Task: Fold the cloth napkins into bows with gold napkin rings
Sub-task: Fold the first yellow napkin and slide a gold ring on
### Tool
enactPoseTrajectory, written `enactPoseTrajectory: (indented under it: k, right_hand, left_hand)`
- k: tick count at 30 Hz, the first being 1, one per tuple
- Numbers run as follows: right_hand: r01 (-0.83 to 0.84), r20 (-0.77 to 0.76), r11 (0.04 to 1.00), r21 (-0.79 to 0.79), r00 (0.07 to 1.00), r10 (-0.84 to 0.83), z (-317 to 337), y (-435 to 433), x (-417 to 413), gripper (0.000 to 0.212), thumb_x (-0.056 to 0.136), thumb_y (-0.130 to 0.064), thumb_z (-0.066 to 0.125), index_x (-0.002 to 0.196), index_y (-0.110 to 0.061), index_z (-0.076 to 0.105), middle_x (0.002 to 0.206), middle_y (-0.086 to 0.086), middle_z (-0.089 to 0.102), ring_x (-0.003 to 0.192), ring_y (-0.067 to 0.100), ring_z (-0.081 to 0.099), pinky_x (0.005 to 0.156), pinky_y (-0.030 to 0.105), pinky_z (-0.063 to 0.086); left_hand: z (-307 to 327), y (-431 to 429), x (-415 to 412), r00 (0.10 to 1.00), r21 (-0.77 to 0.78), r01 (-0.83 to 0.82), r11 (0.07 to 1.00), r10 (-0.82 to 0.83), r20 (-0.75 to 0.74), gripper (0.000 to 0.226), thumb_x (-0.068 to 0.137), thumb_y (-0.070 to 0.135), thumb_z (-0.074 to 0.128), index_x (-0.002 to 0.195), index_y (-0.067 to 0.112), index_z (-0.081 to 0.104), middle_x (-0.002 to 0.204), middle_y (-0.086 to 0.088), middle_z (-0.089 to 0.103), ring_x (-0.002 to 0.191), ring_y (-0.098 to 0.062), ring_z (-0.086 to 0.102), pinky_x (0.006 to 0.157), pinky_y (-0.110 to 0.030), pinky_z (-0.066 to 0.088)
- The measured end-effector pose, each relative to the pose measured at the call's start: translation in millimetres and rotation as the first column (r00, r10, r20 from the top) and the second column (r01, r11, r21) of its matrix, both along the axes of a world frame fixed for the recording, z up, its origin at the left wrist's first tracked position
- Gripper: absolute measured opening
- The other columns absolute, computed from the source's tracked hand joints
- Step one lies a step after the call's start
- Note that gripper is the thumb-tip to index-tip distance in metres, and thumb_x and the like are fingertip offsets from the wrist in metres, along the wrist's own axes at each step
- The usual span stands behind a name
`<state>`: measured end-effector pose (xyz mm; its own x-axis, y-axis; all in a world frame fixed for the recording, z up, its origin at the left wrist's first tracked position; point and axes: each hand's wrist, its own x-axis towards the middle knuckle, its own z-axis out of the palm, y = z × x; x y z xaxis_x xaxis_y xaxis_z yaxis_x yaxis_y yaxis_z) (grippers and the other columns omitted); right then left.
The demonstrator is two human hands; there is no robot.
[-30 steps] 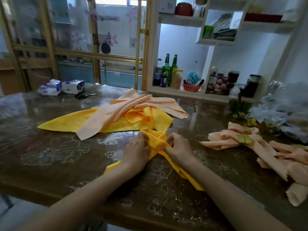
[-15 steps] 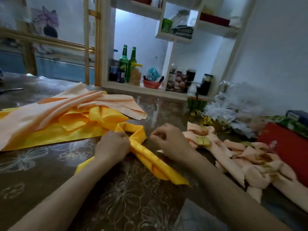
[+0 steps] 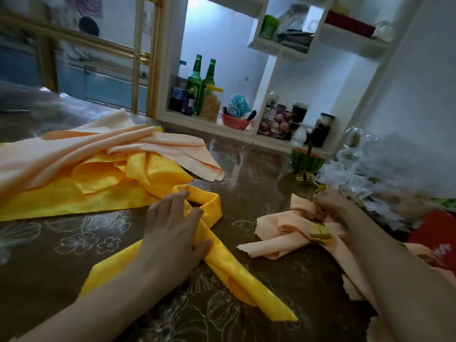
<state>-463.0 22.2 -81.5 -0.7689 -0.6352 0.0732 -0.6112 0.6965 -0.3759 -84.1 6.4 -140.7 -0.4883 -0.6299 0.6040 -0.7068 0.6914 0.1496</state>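
A yellow napkin, folded into a long band with its ends crossed in a loop, lies on the table in front of me. My left hand presses flat on the crossing with spread fingers. My right hand is off to the right, its fingertips pinching a gold napkin ring above a finished peach bow. That bow has its own gold ring round its middle. Another loose gold ring stands farther back.
A pile of unfolded peach napkins and yellow napkins covers the left of the table. At the right are a watermelon-shaped cup, crumpled clear plastic, a red box and more peach bows. Green bottles stand on the shelf behind.
My right hand has let go of the yellow napkin and moved right to the gold rings. My left hand has flattened onto the crossing. The view has swung right.
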Motion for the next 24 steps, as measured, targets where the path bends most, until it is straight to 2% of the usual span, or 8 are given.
enactPoseTrajectory:
  k: [4, 7, 9, 12, 15, 18, 22, 24]
  right_hand:
    - [0.032, -0.071, 0.998, -0.059, 0.997, -0.036, -2, -6, 1, 0.023, 0.093, -0.022, 0.051, 0.092, -0.003, 0.064, 0.098, 0.021, 0.063, 0.092, 0.033, 0.059, 0.084, 0.041, 0.049]
    - [-0.057, -0.144, 0.993, -0.100, 0.989, 0.042, 8, 1, 21, 0.021, 0.091, -0.017, 0.052, 0.079, -0.007, 0.066, 0.085, 0.015, 0.063, 0.079, 0.028, 0.056, 0.072, 0.033, 0.043]
    - [-0.165, -0.305, 0.983, -0.075, 0.943, 0.135, 19, 6, 41, 0.019, 0.090, -0.021, 0.053, 0.096, -0.012, 0.069, 0.114, 0.014, 0.061, 0.101, 0.031, 0.053, 0.086, 0.038, 0.042]
    - [-0.349, -0.264, 0.927, -0.138, 0.915, 0.305, 36, 20, 95, 0.036, 0.092, -0.029, 0.055, 0.125, -0.016, 0.059, 0.136, 0.008, 0.043, 0.123, 0.026, 0.039, 0.100, 0.037, 0.034]
    - [-0.530, -0.104, 0.775, -0.345, 0.842, 0.530, 43, 49, 162, 0.031, 0.094, -0.023, 0.054, 0.124, -0.016, 0.060, 0.122, -0.001, 0.045, 0.107, 0.009, 0.043, 0.079, 0.012, 0.037]
    - [-0.600, -0.023, 0.691, -0.403, 0.761, 0.648, 36, 76, 203, 0.025, 0.095, -0.017, 0.052, 0.117, -0.018, 0.064, 0.109, -0.010, 0.051, 0.089, 0.000, 0.050, 0.070, 0.008, 0.038]
    - [-0.664, -0.157, 0.654, -0.362, 0.735, 0.660, 14, 91, 221, 0.022, 0.092, -0.012, 0.056, 0.100, -0.028, 0.069, 0.095, -0.018, 0.052, 0.088, -0.002, 0.051, 0.075, 0.008, 0.039]
    - [-0.693, -0.259, 0.669, -0.271, 0.721, 0.642, 5, 92, 220, 0.022, 0.091, -0.014, 0.057, 0.105, -0.025, 0.070, 0.098, -0.012, 0.053, 0.094, 0.004, 0.049, 0.079, 0.016, 0.040]
  left_hand:
    - [7, 5, -2, 0.967, 0.011, 0.250, 0.968, -0.250, 0.045, 0.021, 0.074, 0.038, 0.054, 0.084, 0.031, 0.071, 0.100, 0.005, 0.067, 0.105, -0.022, 0.057, 0.083, -0.040, 0.051]
    - [14, 10, -1, 0.930, 0.223, 0.366, 0.903, -0.364, -0.051, 0.059, 0.081, 0.059, 0.019, 0.104, 0.032, 0.067, 0.113, 0.014, 0.058, 0.118, -0.008, 0.043, 0.100, -0.027, 0.027]
    - [16, 17, -1, 0.910, 0.270, 0.409, 0.872, -0.411, -0.049, 0.071, 0.076, 0.069, 0.010, 0.114, 0.037, 0.061, 0.119, 0.020, 0.052, 0.121, 0.000, 0.034, 0.103, -0.020, 0.018]
    - [23, 24, -1, 0.879, 0.366, 0.428, 0.827, -0.475, 0.044, 0.067, 0.078, 0.077, 0.025, 0.127, 0.039, 0.052, 0.129, 0.021, 0.046, 0.127, 0.002, 0.028, 0.109, -0.021, 0.014]
    - [28, 25, 0, 0.842, 0.478, 0.441, 0.760, -0.534, 0.072, 0.051, 0.084, 0.062, 0.048, 0.131, 0.042, 0.048, 0.134, 0.019, 0.043, 0.128, -0.001, 0.028, 0.110, -0.024, 0.010]
    - [30, 22, 1, 0.822, 0.500, 0.427, 0.753, -0.553, 0.132, 0.042, 0.085, 0.050, 0.059, 0.126, 0.041, 0.052, 0.132, 0.016, 0.045, 0.126, -0.004, 0.031, 0.111, -0.027, 0.013]
    - [33, 19, 5, 0.825, 0.476, 0.395, 0.786, -0.531, 0.193, 0.039, 0.085, 0.051, 0.057, 0.120, 0.033, 0.057, 0.126, 0.011, 0.050, 0.123, -0.009, 0.037, 0.111, -0.030, 0.020]
    - [40, 20, 9, 0.817, 0.627, 0.399, 0.669, -0.570, 0.087, 0.050, 0.089, 0.059, 0.041, 0.123, 0.028, 0.058, 0.130, 0.012, 0.050, 0.123, -0.004, 0.035, 0.109, -0.025, 0.018]
